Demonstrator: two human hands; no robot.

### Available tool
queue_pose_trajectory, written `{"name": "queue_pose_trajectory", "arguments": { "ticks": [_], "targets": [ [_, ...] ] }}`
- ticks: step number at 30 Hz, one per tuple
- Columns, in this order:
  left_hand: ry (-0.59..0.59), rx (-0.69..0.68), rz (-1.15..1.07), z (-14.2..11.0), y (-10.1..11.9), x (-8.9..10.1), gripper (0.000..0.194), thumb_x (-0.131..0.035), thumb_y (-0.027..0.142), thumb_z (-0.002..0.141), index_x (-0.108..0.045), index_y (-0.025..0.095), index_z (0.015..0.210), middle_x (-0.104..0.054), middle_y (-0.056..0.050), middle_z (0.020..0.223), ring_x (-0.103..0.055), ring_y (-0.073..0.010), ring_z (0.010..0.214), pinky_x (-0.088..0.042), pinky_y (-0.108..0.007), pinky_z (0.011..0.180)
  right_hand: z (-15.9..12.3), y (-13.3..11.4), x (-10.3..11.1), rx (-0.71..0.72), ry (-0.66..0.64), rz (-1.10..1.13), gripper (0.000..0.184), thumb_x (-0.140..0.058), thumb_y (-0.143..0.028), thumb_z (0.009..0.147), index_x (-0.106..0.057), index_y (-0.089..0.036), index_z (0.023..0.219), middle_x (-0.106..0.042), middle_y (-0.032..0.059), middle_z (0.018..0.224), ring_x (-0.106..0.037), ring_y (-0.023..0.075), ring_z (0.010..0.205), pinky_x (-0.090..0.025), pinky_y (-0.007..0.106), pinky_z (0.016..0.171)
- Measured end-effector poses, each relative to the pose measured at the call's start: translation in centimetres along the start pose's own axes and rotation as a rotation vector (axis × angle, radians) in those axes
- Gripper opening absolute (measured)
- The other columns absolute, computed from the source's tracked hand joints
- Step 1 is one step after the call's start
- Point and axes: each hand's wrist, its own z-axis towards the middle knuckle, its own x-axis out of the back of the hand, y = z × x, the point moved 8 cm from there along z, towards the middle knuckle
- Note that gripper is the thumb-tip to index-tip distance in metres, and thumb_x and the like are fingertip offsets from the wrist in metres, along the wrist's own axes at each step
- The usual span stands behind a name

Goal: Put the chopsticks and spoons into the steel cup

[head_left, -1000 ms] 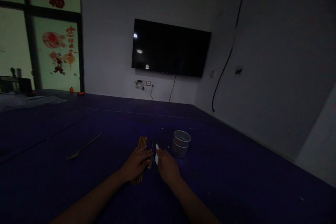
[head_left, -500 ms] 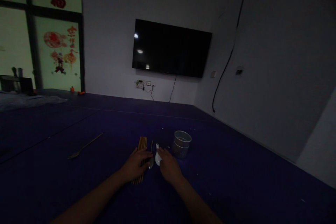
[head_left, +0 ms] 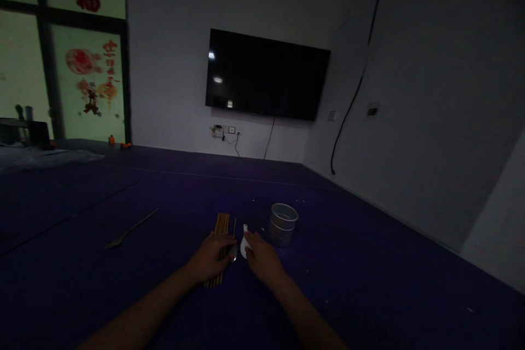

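A row of wooden chopsticks point(head_left: 222, 223) lies on the dark blue table, partly covered by my left hand point(head_left: 211, 256). Its fingertips and thumb close around a small metal spoon point(head_left: 233, 253) just right of the chopsticks. My right hand point(head_left: 263, 260) has its fingers on a white spoon point(head_left: 243, 247), whose short handle points away from me. The two spoons lie side by side with a narrow gap between them. Behind my right hand stands a metal cup point(head_left: 283, 224), upright and touched by neither hand.
On the left lies a long-handled metal utensil point(head_left: 131, 228), perhaps a fork or spoon. Clear plastic sheeting point(head_left: 49, 158) and a dark box point(head_left: 24, 132) are at the far left. Small orange objects point(head_left: 125, 145) sit near the far edge. Tiny white bits are scattered over the table point(head_left: 369, 284).
The metal spoon has shifted slightly left, closer to the chopsticks, with my left hand at it. My right hand and the white spoon have moved slightly left too.
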Motion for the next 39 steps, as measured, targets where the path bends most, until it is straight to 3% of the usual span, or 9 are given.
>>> {"name": "queue_pose_trajectory", "arguments": {
  "ticks": [16,21,34,39],
  "targets": [
    [0.016,-0.027,0.008,0.0,0.1,0.0,0.04,-0.057,0.033,0.079,-0.057,0.026,0.118,-0.059,-0.007,0.126,-0.044,-0.0267,0.125,-0.024,-0.055,0.106,-0.1,-0.7,0.5,-0.043,-0.012,-0.042,0.046,-0.042,-0.017,0.084,-0.051,-0.013,0.129,-0.051,0.0106,0.133,-0.041,0.0266,0.127,-0.037,0.04,0.1],
    [0.006,-0.028,0.016,0.0,0.1,0.0,0.04,-0.057,0.033,0.079,-0.057,0.026,0.119,-0.058,-0.007,0.127,-0.044,-0.0257,0.125,-0.026,-0.052,0.107,-0.1,-0.8,0.5,-0.018,-0.003,-0.005,0.046,-0.043,-0.015,0.083,-0.051,-0.014,0.129,-0.052,0.01,0.133,-0.039,0.0239,0.128,-0.035,0.036,0.102],
    [0.023,-0.035,-0.018,-0.1,0.8,0.5,0.041,-0.056,0.03,0.079,-0.057,0.027,0.12,-0.06,-0.007,0.124,-0.047,-0.0247,0.122,-0.029,-0.048,0.106,-0.2,-0.9,0.3,-0.008,0.023,0.043,0.047,-0.042,-0.014,0.084,-0.049,-0.015,0.13,-0.05,0.0104,0.134,-0.037,0.0242,0.13,-0.036,0.04,0.102],
    [0.019,-0.02,0.003,-0.1,0.4,0.3,0.041,-0.057,0.032,0.078,-0.058,0.025,0.119,-0.059,-0.008,0.126,-0.045,-0.0256,0.124,-0.025,-0.05,0.108,-0.2,-1.1,0.5,0.006,0.022,0.035,0.045,-0.041,-0.015,0.085,-0.05,-0.01,0.13,-0.049,0.0131,0.134,-0.039,0.0247,0.129,-0.035,0.039,0.103]
  ]
}}
